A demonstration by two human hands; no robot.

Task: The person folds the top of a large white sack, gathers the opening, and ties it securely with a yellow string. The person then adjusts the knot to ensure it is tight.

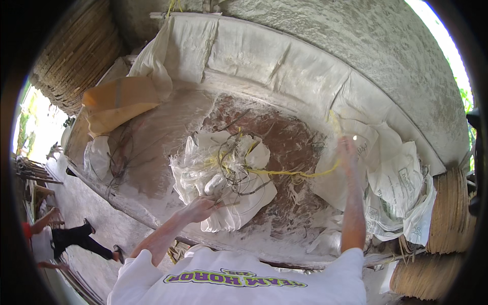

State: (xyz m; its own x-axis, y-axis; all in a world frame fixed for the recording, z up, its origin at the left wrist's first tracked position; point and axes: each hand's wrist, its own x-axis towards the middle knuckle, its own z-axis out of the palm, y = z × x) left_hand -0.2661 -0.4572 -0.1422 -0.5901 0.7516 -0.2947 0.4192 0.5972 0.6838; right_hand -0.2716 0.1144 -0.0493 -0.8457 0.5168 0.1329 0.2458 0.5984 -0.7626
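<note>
A bundle of folded white woven sacks with frayed edges lies in the middle of a shallow, dust-covered trough. Tangled thin dark cords and yellow twine sit on top of it. My left hand is at the bundle's near left side, its fingers pinched on thin cord strands; the fingertips are partly hidden. My right hand, blurred and raised to the right, grips a yellow twisted rope. The rope sags from that hand back to the top of the bundle, and a blurred yellow end shows beyond the hand.
More white printed sacks are heaped at the right. A tan sheet lies at the left corner, and pale sheeting lines the far wall. Stacked slats stand at the right edge. At lower left, another person is on the floor area.
</note>
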